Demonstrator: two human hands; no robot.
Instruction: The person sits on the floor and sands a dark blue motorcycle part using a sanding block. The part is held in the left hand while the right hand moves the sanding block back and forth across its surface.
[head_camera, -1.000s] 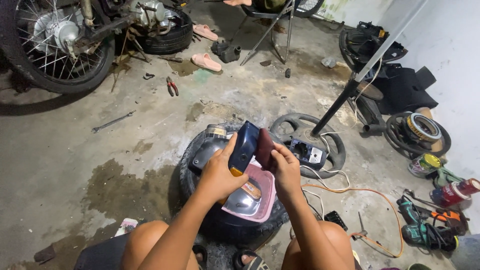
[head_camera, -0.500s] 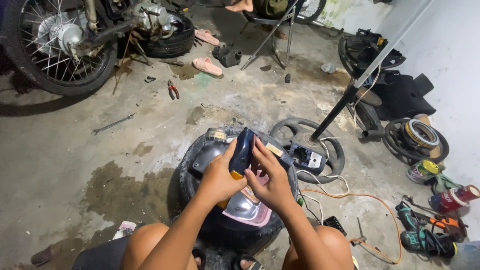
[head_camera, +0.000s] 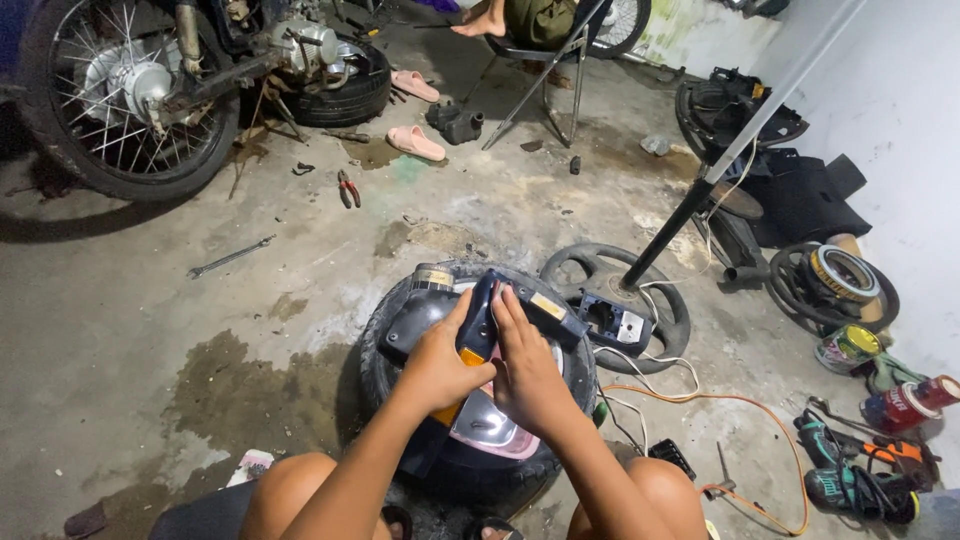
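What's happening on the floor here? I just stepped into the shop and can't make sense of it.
A person sits on the floor over a black tyre, both hands on a dark blue scooter body panel resting on it. The left hand grips it from the side; the right hand presses flat against it. A pink-rimmed lamp housing lies beneath.

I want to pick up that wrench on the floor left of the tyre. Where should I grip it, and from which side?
Take the wrench at mid-shaft, from above. It lies flat on bare concrete floor, slanting up to the right, apart from other things; the slim straight shaft suits a pinch across its narrow width, and the ends are wider.
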